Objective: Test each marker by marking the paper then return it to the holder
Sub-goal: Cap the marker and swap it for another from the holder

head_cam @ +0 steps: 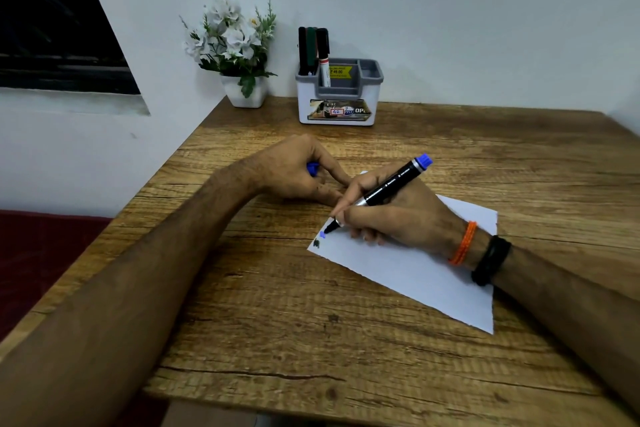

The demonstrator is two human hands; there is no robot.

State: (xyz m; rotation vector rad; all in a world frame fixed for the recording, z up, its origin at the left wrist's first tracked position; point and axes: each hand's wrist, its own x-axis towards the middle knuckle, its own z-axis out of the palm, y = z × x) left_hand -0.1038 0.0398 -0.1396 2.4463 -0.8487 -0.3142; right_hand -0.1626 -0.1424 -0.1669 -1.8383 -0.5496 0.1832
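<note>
The right hand (398, 215) pinched a black cylindrical marker (384, 192) with a blue end, its tip touching the smooth white paper (415, 274) at a small blue mark (322, 235) beside a darker mark (316, 243). The left hand (298, 170) curled round a blue cap (312, 169), fingertips pressing near the sheet's corner. The paper lay on a rough-grained wooden table (311, 322). At the wall stood a white and grey plastic holder (337, 94) containing three upright markers (313, 48); its labels read "49.00", "42" and "OPE". A white square pot of white artificial flowers (235, 45) stood just beside it.
</note>
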